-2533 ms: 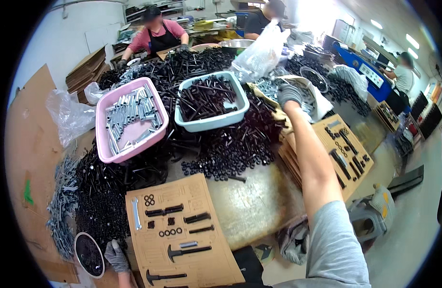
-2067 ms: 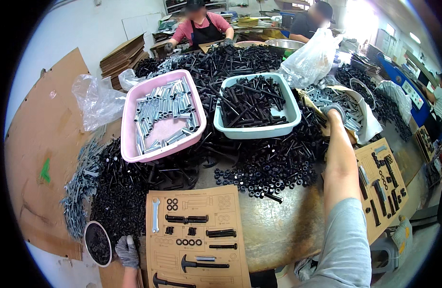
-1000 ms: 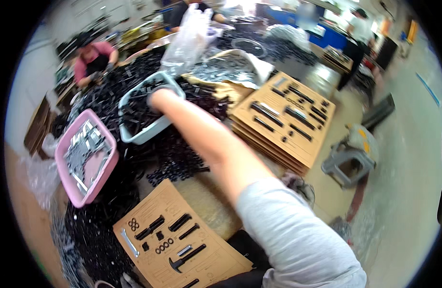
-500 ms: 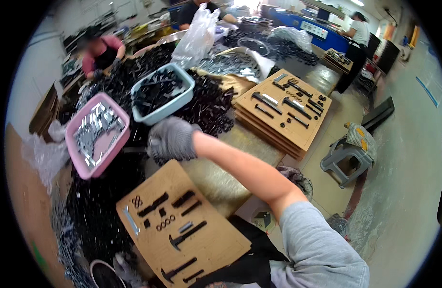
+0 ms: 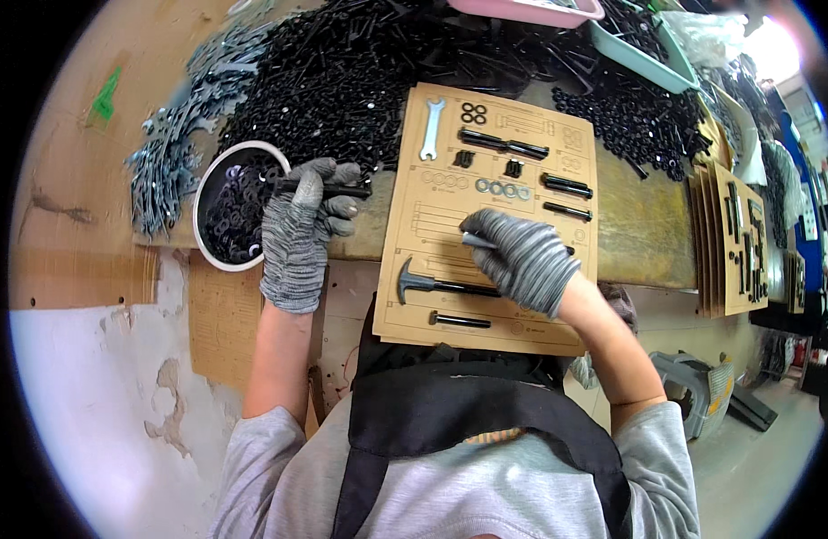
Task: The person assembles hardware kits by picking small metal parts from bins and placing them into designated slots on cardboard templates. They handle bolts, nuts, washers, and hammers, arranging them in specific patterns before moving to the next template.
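White-rimmed bowl (image 5: 198, 211) stood left; just right, left hand (image 5: 297, 234) had fingers curled round black bolt (image 5: 349, 190), long axis left-right, right end near cardboard sheet (image 5: 398, 331). Over sheet, right hand (image 5: 523, 259), nearer its middle, had fingers pinched on silver piece (image 5: 473, 240) poking left.

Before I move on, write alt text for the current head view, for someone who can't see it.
The gloved right hand holds a small silvery piece over a brown board bearing black bolts and a wrench. The gloved left hand holds a black rod beside a bowl of dark rings. Heaps of black parts lie beyond.
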Demonstrator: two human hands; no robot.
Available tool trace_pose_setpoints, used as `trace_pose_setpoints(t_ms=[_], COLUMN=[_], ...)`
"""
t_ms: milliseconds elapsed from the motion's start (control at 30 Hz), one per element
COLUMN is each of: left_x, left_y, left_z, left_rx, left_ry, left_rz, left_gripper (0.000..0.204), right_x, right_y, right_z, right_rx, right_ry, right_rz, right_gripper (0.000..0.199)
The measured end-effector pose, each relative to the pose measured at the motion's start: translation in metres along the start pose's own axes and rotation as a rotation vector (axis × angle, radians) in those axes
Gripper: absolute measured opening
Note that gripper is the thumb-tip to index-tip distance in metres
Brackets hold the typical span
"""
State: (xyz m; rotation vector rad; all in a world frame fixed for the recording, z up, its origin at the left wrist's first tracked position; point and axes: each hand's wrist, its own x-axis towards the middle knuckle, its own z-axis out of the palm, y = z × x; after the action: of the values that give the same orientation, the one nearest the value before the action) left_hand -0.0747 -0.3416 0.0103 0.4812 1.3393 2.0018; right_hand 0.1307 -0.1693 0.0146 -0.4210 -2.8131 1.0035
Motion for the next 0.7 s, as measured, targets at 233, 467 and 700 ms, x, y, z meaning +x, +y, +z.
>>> trace_pose_setpoints(t_ms=[233,467,700], left_x=[-0.019,-0.013,-0.009], left_y=[-0.022,-0.026,-0.028], left_z=[-0.021,-0.009,0.092], left_rx=[-0.074,-0.076,0.838], left_ry=[-0.090,-0.181,-0.664], left_rz=[-0.179,-0.262,-0.012], left_gripper=[0.046,0.049,0.028], right_x=[-0.007,-0.009,-0.057], right_y=[-0.009,-0.008,0.034], right_z=[0.047,0.052,-0.014], right_rx=[-0.329,-0.449,-0.118], right_ry=[0.054,-0.032,0.607], right_rz=[-0.086,-0.079,0.138], right_gripper=[0.016,0.018,0.011])
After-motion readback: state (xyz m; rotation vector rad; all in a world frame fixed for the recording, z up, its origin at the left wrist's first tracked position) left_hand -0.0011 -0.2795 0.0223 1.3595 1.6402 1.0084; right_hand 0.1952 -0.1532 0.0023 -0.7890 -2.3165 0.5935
